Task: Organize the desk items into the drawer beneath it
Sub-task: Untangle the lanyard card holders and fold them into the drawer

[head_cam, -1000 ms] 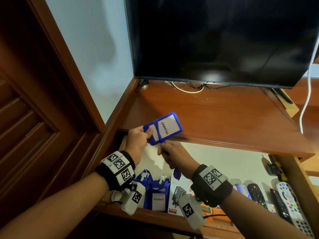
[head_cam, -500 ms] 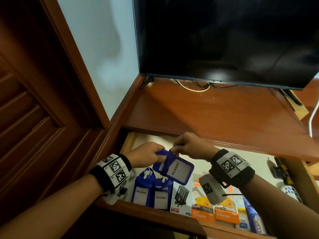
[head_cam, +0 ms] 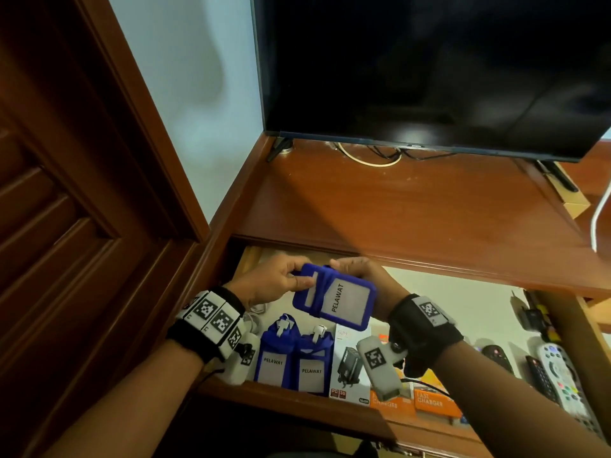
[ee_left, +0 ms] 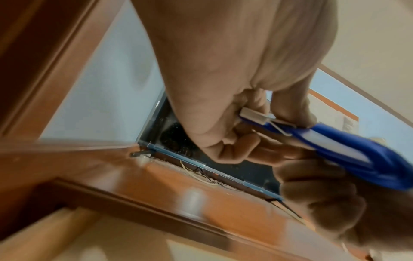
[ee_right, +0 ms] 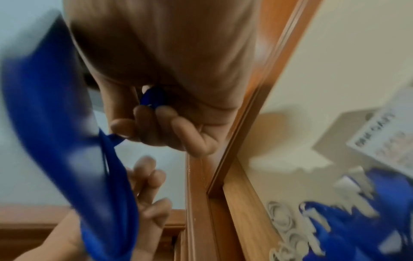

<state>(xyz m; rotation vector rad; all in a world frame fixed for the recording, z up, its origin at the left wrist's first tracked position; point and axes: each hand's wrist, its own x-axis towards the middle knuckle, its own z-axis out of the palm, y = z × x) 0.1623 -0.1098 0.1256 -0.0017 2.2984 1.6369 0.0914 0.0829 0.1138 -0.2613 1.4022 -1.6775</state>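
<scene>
Both hands hold a pair of blue badge holders [head_cam: 335, 297] marked PELAWAT above the open drawer [head_cam: 463, 302], just in front of the desk edge. My left hand [head_cam: 281, 282] pinches their left end, where a white clip [ee_left: 254, 115] shows between thumb and fingers. My right hand [head_cam: 360, 271] grips the blue strap [ee_right: 154, 96] at their top, fingers curled round it. Two more blue badge holders [head_cam: 292, 361] lie side by side at the drawer's front left.
A dark TV [head_cam: 429, 71] stands on the wooden desk top [head_cam: 396, 206] with cables behind. In the drawer lie a white charger box [head_cam: 347, 365], orange charger boxes [head_cam: 429, 403] and several remotes [head_cam: 558, 375] at the right. A wooden door [head_cam: 66, 193] stands left.
The hands brought the badge holders down from the desk edge to over the drawer. Since half a second ago they have risen slightly and the holders lie flatter.
</scene>
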